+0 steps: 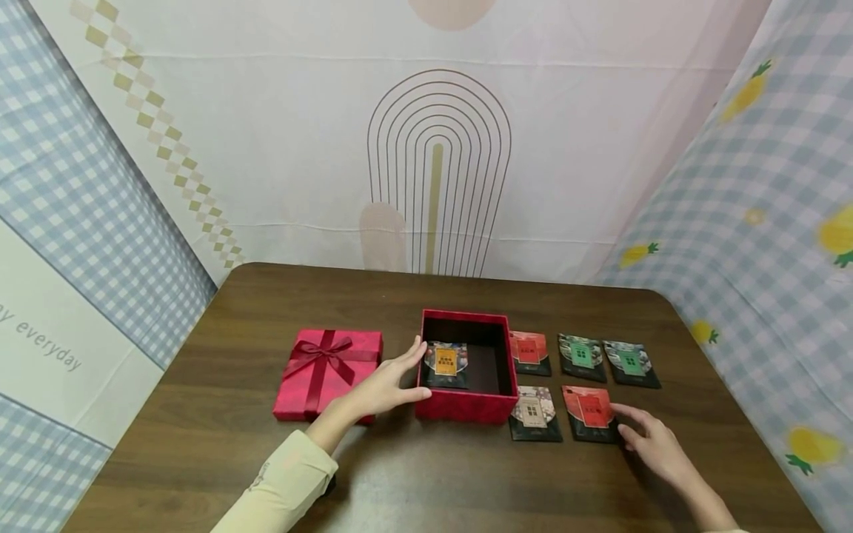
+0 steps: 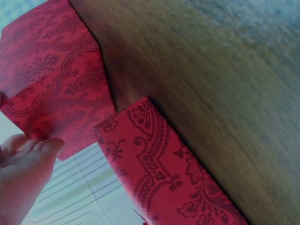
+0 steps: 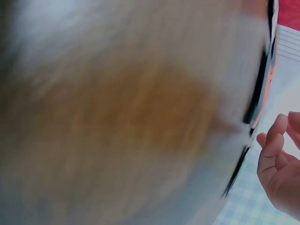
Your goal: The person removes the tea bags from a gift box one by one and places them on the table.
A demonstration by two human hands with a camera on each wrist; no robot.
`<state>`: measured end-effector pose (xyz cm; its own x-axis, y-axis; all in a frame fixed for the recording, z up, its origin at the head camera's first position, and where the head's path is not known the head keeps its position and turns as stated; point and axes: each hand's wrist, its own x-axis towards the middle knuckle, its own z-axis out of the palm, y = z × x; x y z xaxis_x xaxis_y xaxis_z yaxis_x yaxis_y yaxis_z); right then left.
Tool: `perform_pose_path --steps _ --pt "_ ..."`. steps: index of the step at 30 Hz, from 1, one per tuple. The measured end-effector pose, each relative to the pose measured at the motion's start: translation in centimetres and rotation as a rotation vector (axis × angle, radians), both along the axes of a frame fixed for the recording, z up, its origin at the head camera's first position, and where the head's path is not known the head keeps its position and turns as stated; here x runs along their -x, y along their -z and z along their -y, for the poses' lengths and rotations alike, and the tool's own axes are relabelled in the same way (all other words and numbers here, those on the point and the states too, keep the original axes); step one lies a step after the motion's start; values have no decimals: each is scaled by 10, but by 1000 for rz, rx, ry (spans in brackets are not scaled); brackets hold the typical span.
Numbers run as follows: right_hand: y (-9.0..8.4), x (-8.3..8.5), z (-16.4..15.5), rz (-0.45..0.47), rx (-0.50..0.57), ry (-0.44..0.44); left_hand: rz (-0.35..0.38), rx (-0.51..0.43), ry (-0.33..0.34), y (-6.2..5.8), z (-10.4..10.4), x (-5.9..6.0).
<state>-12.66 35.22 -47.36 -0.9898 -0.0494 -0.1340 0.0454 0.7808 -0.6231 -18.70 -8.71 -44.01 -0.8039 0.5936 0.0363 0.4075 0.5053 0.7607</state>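
A red patterned gift box [image 1: 466,407] stands without its lid on the table, with one orange-labelled packet [image 1: 446,364] inside at its left. My left hand [image 1: 385,385] touches the box's left side, thumb at the front corner and fingers stretched along the rim. In the left wrist view the left hand [image 2: 28,164] shows against the box wall [image 2: 56,75]. My right hand [image 1: 656,444] is at the right edge of a red-labelled packet [image 1: 591,414] lying flat, fingers loosely bent. Whether the fingertips touch it is unclear. The right wrist view shows the hand [image 3: 281,168] beside packet edges.
Left of the box lies the red lid [image 1: 326,374] with a ribbon bow. Right of it lie another red packet [image 1: 530,352], two green-labelled packets [image 1: 582,357] and a beige one [image 1: 534,413]. The brown table [image 1: 426,481] ends at a hanging cloth [image 1: 300,148].
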Motion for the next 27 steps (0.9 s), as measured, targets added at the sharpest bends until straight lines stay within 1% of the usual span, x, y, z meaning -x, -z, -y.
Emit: perform_pose_path --steps 3,8,11,16,20,27 --pt "-5 2 6 -28 13 33 3 0 0 0 0 0" --pt "-15 9 21 -113 33 57 -2 1 -1 0 1 0" --pt "-20 13 31 -180 52 43 -5 1 1 1 1 0" --pt "-25 20 47 -267 152 -6 -5 4 0 0 1 -1" --pt "-31 25 60 -290 232 -23 -4 2 2 0 0 0" --pt "-45 33 85 -309 253 -67 5 2 7 2 0 1"
